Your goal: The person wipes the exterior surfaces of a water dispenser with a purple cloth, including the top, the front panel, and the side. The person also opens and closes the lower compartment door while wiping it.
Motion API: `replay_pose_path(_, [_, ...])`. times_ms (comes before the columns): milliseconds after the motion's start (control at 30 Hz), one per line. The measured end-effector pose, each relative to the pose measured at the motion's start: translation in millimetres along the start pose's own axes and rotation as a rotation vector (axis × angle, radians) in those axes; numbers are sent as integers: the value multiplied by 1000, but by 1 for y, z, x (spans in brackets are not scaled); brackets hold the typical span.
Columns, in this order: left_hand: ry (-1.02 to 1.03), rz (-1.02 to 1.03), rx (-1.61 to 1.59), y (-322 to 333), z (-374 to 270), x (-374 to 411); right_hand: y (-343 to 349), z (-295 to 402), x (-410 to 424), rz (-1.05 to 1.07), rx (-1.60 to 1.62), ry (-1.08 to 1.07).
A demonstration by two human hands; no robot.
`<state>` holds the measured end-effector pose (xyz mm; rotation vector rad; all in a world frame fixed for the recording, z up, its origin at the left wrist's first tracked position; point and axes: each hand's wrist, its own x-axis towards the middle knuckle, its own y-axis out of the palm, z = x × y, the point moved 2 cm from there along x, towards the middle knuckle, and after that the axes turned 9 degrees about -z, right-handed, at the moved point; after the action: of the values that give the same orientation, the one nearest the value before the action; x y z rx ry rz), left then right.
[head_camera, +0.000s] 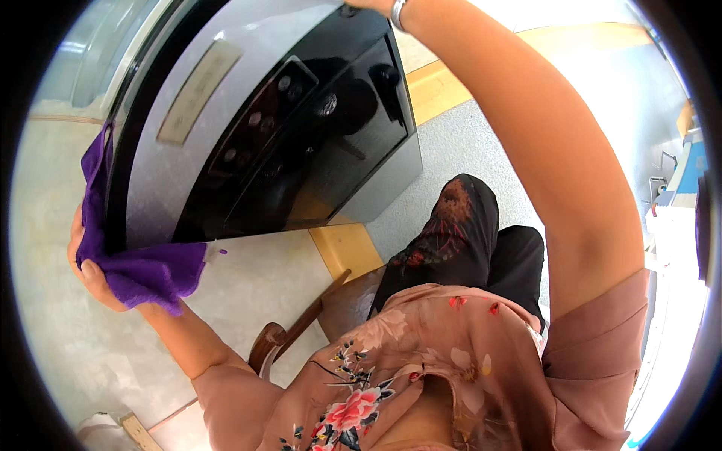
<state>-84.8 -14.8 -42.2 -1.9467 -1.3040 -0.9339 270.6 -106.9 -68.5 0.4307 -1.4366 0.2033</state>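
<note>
My left hand grips a purple cloth that wraps the near left edge of a boxy appliance. One end of the cloth runs up along the appliance's black rim. The appliance has a silver-grey top surface with a pale rectangular label, and a glossy black front with round controls and reflections. It looks tilted in this view. At the top edge of the picture, my right hand touches the appliance's far corner. Most of its fingers are cut off, so its grip is unclear. A silver bracelet circles that wrist.
A wooden chair with a curved armrest is under me. My knees, in dark trousers, are close to the appliance front. Pale marbled wall or tile lies left, speckled grey floor ahead. Blue and white items stand far right.
</note>
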Motion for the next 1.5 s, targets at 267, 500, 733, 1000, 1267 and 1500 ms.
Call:
replay_pose_path(267, [129, -219, 34, 30, -9, -12, -1, -25, 5, 72, -22, -5])
replay_pose_path(500, [265, -61, 81, 33, -7, -7, -11, -32, 5, 40, 7, 39])
replay_pose_path(733, [-20, -11, -196, 52, -10, -1, -6, -25, 5, 10, 44, 189])
replay_pose_path(1000, [50, 33, -301, 45, -6, -13, -21, -6, 7, -131, 71, 368])
replay_pose_path(1267, [187, 88, -285, 69, -32, -24, -29, -11, 10, -140, 102, 445])
replay_pose_path(1500, [35, -166, -83, 71, -22, -23, 8, -25, 5, -120, 131, 456])
